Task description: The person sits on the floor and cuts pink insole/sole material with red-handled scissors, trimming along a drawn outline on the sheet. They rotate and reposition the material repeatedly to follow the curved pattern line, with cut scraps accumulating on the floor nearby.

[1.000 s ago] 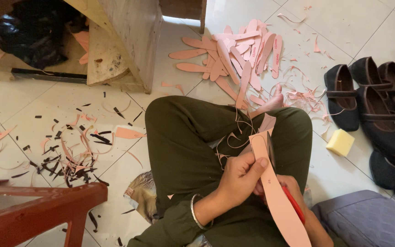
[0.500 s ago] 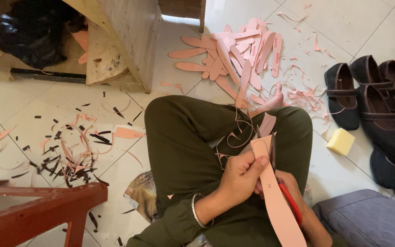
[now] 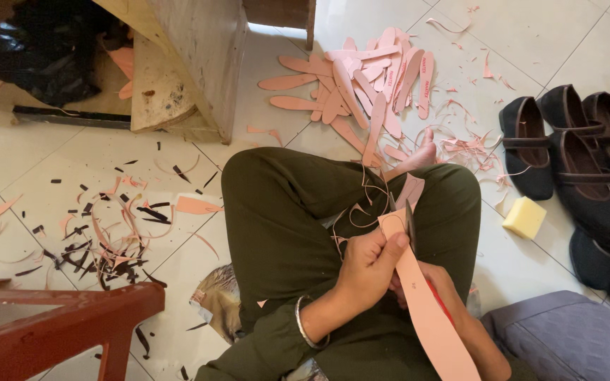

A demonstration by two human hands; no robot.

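Head view | left hand (image 3: 370, 264) fingers closed on pink insole (image 3: 425, 310) | right hand (image 3: 440, 282) mostly hidden behind it, grip unclear

Pale pink insole strip (image 3: 418, 310) and pink cut-outs (image 3: 368, 85) — olive-green trousers (image 3: 284, 212), black shoes (image 3: 573, 155), yellow sponge (image 3: 524, 216), red-brown stool (image 3: 58, 331) — white floor tiles (image 3: 37, 176).

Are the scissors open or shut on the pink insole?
Open: the scissors' dark blades stand slightly apart at the pink insole's upper edge. The left hand pinches the insole; the right hand sits mostly hidden beneath.
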